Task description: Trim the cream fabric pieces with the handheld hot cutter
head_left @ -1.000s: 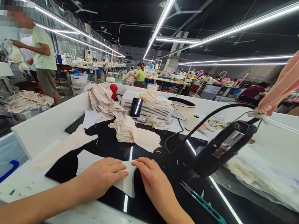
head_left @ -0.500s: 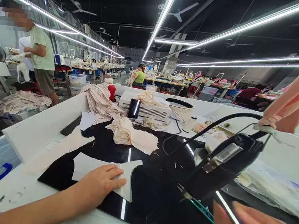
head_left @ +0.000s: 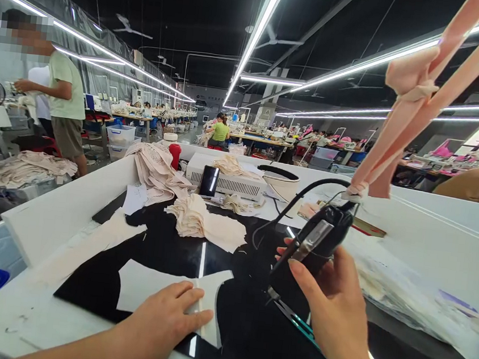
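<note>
My left hand (head_left: 167, 317) lies flat, fingers stretched out, on a pale curved cut piece (head_left: 143, 285) near the front of the glossy black board (head_left: 247, 349). My right hand (head_left: 339, 307) is wrapped round a black corded hand tool (head_left: 311, 247), thumb on the near side and fingertips showing on the far side. A metal plate is on the tool's body, and its small metal tip points down to the left. Pink cloth strips (head_left: 398, 133) are tied to its top. Teal-handled snips or tweezers (head_left: 305, 329) lie under the tool, partly behind my right hand.
A stack of cream cut pieces (head_left: 201, 221) sits farther back on the board. Behind it stand a phone (head_left: 209, 181) and a white vented box (head_left: 242, 188). Beige fabric (head_left: 159, 168) is heaped at left. Plastic bags (head_left: 402, 294) lie at right. A co-worker (head_left: 66, 93) stands beyond.
My right hand has come in from the lower right and closed round the black tool. The view has shifted slightly; my left hand stays on the pale piece.
</note>
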Action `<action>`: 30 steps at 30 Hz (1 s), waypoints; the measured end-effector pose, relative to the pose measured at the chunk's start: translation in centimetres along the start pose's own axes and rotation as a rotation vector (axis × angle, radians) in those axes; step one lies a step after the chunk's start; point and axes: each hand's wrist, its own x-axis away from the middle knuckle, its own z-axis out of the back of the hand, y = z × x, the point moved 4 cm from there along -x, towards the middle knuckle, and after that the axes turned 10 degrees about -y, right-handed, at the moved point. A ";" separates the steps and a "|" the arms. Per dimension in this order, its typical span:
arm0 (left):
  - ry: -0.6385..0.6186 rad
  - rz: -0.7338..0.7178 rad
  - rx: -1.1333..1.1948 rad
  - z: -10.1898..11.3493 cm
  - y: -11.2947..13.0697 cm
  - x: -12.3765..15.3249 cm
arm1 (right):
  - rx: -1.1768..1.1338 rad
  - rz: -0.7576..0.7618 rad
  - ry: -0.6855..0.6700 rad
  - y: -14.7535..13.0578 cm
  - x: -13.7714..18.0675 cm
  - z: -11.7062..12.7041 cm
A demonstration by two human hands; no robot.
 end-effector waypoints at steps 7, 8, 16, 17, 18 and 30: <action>0.051 -0.072 -0.032 1.4 0.8 0.4 | 0.016 -0.073 0.077 -1.7 0.1 -1.7; 0.057 -0.086 -0.023 1.6 0.8 0.6 | 0.022 -0.081 0.104 -2.1 0.4 -1.8; 0.010 -0.100 0.051 2.1 0.9 0.9 | -0.215 -0.057 0.046 -3.5 3.1 -3.8; 0.022 -0.106 0.060 2.4 1.1 0.8 | -0.273 -0.050 0.022 -3.6 3.5 -4.1; 0.039 -0.113 0.072 2.7 1.2 0.8 | -0.330 -0.043 0.000 -3.7 3.9 -4.4; 0.089 -0.168 0.125 2.6 2.6 -1.5 | -0.634 -0.034 -0.079 -3.8 6.0 -6.5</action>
